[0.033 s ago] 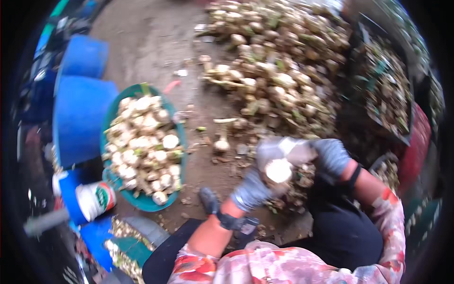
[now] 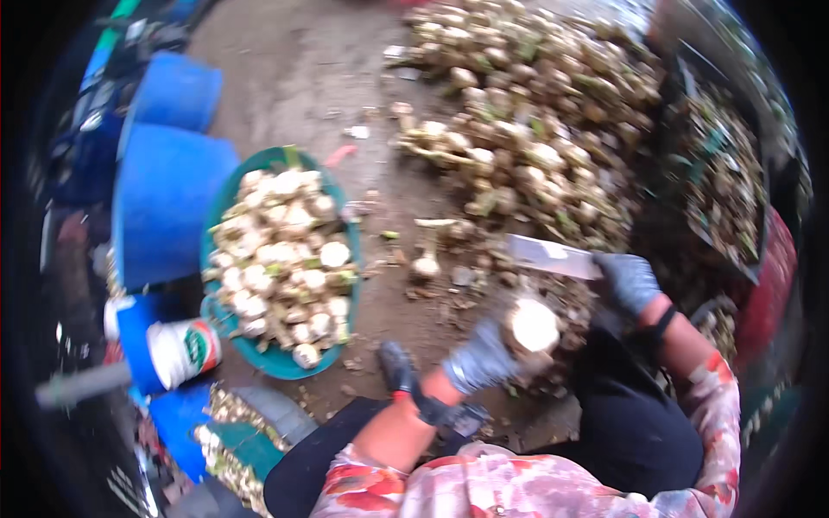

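Observation:
My left hand (image 2: 485,356), in a grey glove, is closed around a round whitish bulb (image 2: 533,326) with a bright, pale top face. Motion blur hides its finer detail, so its exact kind is unclear. In my gloved right hand (image 2: 629,283) is a knife (image 2: 553,257) with a broad, flat blade, which points left beyond the bulb and stands apart from it. Below the bulb, scraps and trimmings (image 2: 561,302) lie on the ground between my legs.
A green oval tub (image 2: 226,341) full of pale bulbs stands left, by blue containers (image 2: 173,203) and a tipped white bucket (image 2: 173,354). Ahead lies a large heap of stalked bulbs (image 2: 535,104). A dark crate of trimmings (image 2: 721,173) stands right, beside a red container (image 2: 771,285).
The knife has drawn away from the bulb, up and to the right, leaving a gap. My left hand keeps hold of the bulb. The whole view has shifted slightly.

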Demonstrator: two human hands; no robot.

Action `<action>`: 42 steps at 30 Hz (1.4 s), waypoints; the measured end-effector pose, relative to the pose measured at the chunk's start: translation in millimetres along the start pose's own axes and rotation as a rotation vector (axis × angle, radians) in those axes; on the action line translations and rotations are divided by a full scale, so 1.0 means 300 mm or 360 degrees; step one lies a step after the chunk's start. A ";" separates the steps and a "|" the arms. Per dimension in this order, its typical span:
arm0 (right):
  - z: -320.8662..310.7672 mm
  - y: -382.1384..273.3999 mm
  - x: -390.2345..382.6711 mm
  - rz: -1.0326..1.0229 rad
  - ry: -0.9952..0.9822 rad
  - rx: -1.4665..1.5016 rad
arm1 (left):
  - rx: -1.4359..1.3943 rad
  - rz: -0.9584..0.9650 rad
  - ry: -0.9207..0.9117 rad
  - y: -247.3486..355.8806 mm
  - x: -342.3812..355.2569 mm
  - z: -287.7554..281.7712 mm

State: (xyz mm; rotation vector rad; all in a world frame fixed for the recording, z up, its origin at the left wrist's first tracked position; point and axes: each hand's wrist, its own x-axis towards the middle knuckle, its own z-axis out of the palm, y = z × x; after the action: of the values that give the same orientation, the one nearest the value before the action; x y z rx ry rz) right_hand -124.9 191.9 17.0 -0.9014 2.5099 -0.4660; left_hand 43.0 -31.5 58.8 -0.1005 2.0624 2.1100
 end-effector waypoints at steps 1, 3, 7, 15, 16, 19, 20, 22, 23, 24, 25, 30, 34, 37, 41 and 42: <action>-0.010 0.067 -0.003 -0.0031 -0.0074 -0.0183 | 0.0065 0.0094 0.0036 0.019 -0.014 -0.002; 0.045 0.125 -0.048 0.0095 0.0154 -0.0116 | -0.1061 -0.0015 -0.0336 -0.036 -0.001 -0.087; 0.102 0.088 -0.079 0.0222 0.0356 0.0220 | -0.1664 0.0087 0.0340 0.040 -0.022 -0.373; 0.100 0.018 -0.058 0.0176 0.0077 0.0082 | -0.1548 0.0676 0.1436 0.154 -0.163 -0.825; 0.077 0.012 -0.059 0.0212 0.0056 0.0183 | -0.1337 0.0548 0.1447 0.089 -0.093 -0.771; 0.036 0.032 -0.088 0.0349 0.0002 0.0215 | -0.0220 -0.0290 0.1224 -0.134 0.095 -0.573; 0.035 0.034 -0.090 0.0368 0.0006 0.0218 | 0.0184 -0.0447 0.1191 -0.188 0.122 -0.506; 0.040 0.037 -0.094 0.0333 -0.0113 0.0159 | 0.0995 -0.0791 0.1197 -0.312 0.153 -0.446; 0.045 0.006 -0.080 0.0280 -0.0108 0.0206 | 0.1577 -0.1022 0.1224 -0.402 0.142 -0.477; 0.048 -0.002 -0.083 0.0295 -0.0144 0.0193 | 0.1513 -0.1136 0.1139 -0.432 0.155 -0.484; 0.052 -0.009 -0.082 0.0306 -0.0181 0.0181 | 0.1450 -0.1251 0.1056 -0.457 0.158 -0.494; 0.045 -0.041 -0.069 0.0219 -0.0322 0.0173 | 0.0712 -0.0679 0.1155 -0.513 0.136 -0.465; 0.026 -0.092 -0.052 0.0051 -0.0433 0.0283 | -0.0387 -0.0656 0.0830 -0.405 0.120 -0.298; -0.009 -0.226 0.021 -0.0244 -0.0460 0.0467 | -0.0010 -0.0347 0.0302 -0.445 0.004 -0.298; 0.027 -0.139 0.021 0.0075 -0.0574 0.0378 | 0.1114 -0.0157 -0.0267 -0.307 0.079 -0.206; 0.093 -0.054 0.003 0.0265 -0.0502 0.0392 | 0.0500 -0.0250 -0.0014 -0.254 0.061 -0.175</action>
State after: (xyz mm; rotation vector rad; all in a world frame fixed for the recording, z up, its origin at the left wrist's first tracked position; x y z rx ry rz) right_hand -103.2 174.7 0.3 -0.6125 2.1617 -0.5196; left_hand 34.5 -81.0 -20.9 -0.1993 2.2690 1.6733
